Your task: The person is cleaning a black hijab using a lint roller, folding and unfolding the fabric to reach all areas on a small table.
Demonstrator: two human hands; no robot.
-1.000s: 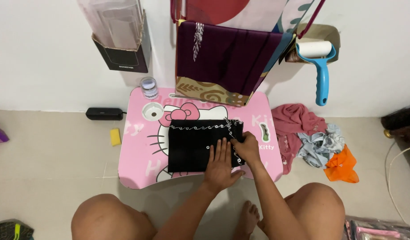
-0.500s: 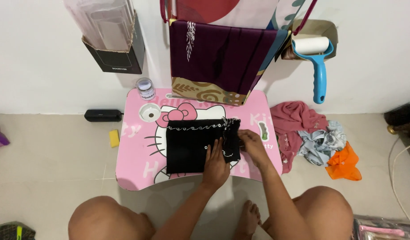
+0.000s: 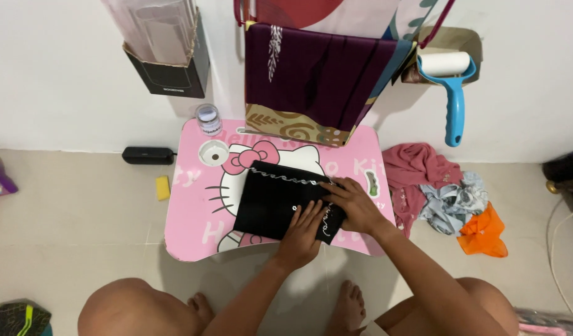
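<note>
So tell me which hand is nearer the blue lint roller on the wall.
Right. The right hand rests on the black cloth's right edge, below-left of the lint roller; the left hand lies farther left and lower on the cloth.

Lighting, picture quality: we are seeing even, bright indoor light, coming from above. Soft shadows are falling below the left hand and right hand, under the pink table. Focus is holding sharp; edges beyond the hands are bending slightly.
</note>
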